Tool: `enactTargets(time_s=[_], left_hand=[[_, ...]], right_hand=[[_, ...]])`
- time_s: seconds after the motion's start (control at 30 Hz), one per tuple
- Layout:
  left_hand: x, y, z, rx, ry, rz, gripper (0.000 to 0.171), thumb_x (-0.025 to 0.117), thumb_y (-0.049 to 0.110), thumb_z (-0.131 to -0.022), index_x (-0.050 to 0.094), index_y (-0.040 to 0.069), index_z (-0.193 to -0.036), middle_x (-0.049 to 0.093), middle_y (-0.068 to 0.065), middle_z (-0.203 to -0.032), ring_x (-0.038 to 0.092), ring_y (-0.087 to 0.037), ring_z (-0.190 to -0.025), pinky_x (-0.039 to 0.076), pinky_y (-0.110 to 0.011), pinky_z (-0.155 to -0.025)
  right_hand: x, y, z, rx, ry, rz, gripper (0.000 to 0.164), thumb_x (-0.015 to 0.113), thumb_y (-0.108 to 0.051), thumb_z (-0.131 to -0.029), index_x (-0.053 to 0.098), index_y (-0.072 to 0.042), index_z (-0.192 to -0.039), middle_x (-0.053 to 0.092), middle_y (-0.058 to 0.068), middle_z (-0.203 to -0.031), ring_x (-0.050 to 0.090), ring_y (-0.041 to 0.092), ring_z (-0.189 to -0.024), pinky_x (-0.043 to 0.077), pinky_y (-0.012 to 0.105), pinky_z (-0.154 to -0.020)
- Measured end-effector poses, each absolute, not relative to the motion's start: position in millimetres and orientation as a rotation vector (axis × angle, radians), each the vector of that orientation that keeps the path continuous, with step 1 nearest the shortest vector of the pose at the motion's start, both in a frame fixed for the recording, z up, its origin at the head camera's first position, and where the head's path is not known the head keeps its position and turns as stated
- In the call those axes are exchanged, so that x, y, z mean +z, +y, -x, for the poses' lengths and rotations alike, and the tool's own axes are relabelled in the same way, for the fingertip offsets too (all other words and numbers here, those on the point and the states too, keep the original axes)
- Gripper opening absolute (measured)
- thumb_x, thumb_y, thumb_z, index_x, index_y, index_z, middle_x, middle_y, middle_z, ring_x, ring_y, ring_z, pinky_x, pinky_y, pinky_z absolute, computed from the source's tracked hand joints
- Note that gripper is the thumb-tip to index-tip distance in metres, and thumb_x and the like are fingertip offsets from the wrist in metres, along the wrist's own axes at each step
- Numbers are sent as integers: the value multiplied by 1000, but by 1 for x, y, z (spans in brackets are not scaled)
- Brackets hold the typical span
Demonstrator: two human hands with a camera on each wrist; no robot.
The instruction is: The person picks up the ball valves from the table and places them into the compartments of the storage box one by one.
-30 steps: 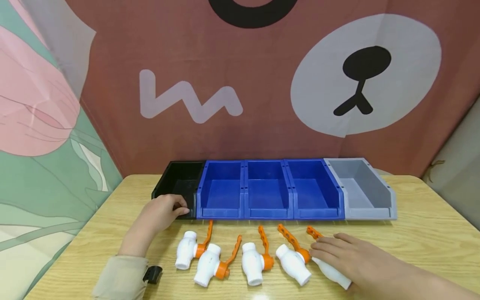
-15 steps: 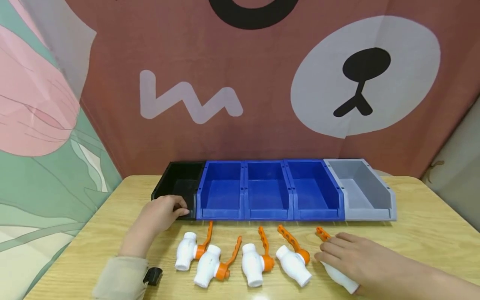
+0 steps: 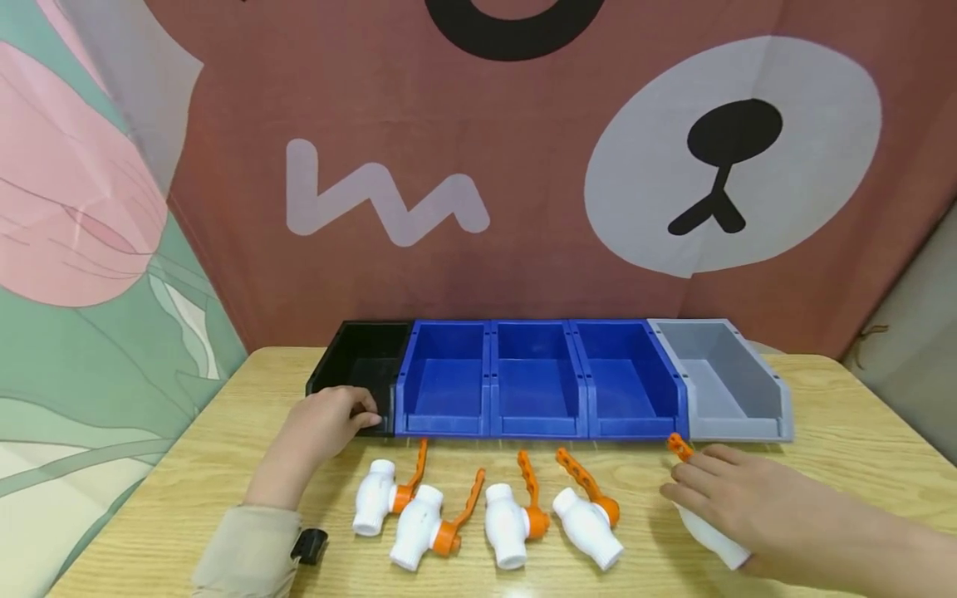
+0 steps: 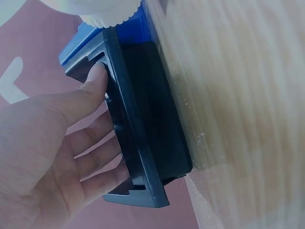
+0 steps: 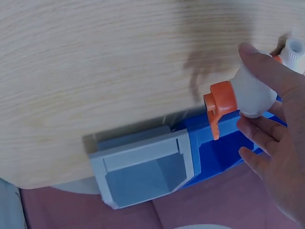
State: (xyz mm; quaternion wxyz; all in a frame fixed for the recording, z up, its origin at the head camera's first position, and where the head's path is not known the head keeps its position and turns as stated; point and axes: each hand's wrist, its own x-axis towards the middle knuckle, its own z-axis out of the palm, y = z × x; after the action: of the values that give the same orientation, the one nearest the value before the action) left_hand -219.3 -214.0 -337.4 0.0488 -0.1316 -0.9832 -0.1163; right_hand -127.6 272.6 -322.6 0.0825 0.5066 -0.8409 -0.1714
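My right hand (image 3: 755, 502) holds a white ball valve (image 3: 710, 534) with an orange lever handle between thumb and fingers. In the right wrist view the valve (image 5: 255, 93) is above the wooden table, its orange part pointing away from the palm. My left hand (image 3: 329, 423) rests at the front lip of the black bin (image 4: 152, 119). Its thumb touches the lip and the other fingertips are hidden behind it; nothing is held. Several more white ball valves with orange handles lie in a row on the table, among them one valve (image 3: 586, 527) nearest the right hand.
Behind the valves stand blue bins (image 3: 534, 423) in a row, with the black bin at the left end and a grey bin (image 3: 736, 425) at the right end. A printed cloth (image 3: 523, 274) hangs behind the wooden table (image 3: 247, 415).
My right hand has moved right and slightly away from me with the ball valve, off the row of other valves. The left hand has stayed at the black bin.
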Motion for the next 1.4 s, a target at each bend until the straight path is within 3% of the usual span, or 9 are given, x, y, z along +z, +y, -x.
enactTargets(time_s=[0.17, 0.33, 0.6, 1.03, 1.27, 1.4], left_hand=[[-338, -213, 220, -357, -3001, 403, 6, 74, 24, -91, 73, 18, -89, 66, 5, -83, 59, -14, -74, 53, -41, -72], [-338, -213, 219, -351, -2999, 402, 7, 74, 24, -90, 73, 17, -89, 66, 4, -82, 58, -15, -73, 53, -41, -72], [-338, -216, 217, -343, -2989, 410, 8, 75, 23, -89, 73, 16, -89, 66, 3, -82, 57, -15, -72, 53, -42, -71], [-339, -215, 218, -347, -3000, 400, 8, 74, 24, -90, 72, 16, -90, 66, 3, -83, 56, -16, -71, 53, -42, -71], [-339, -215, 218, -344, -3005, 396, 9, 74, 23, -90, 72, 15, -90, 66, 3, -84, 55, -16, -71, 53, -41, -71], [-338, -214, 218, -342, -3000, 407, 9, 74, 23, -90, 72, 15, -90, 66, 3, -84, 56, -16, -72, 53, -41, -71]], right_hand=[[-318, 283, 131, -525, -2494, -1465, 88, 96, -41, -46, 60, -9, -120, 63, 7, -116, 61, 32, -104, 52, 48, -86], [-310, 291, 139, -552, -2572, -1416, 90, 96, -45, -47, 61, -7, -121, 63, 9, -117, 60, 34, -106, 52, 50, -87], [-297, 299, 153, -543, -2577, -1354, 87, 99, -34, -40, 62, -7, -115, 64, 7, -109, 60, 31, -101, 52, 46, -83], [-277, 317, 181, -502, -2778, -1174, 82, 99, -20, -43, 62, -6, -115, 62, 6, -108, 61, 29, -93, 53, 48, -82], [-268, 325, 200, -397, -2866, -1066, 80, 100, -21, -42, 65, -10, -112, 63, 4, -108, 63, 27, -89, 56, 46, -72], [-265, 324, 212, -279, -3003, -1012, 80, 99, -15, -48, 62, -6, -119, 60, 5, -110, 62, 24, -88, 56, 40, -63]])
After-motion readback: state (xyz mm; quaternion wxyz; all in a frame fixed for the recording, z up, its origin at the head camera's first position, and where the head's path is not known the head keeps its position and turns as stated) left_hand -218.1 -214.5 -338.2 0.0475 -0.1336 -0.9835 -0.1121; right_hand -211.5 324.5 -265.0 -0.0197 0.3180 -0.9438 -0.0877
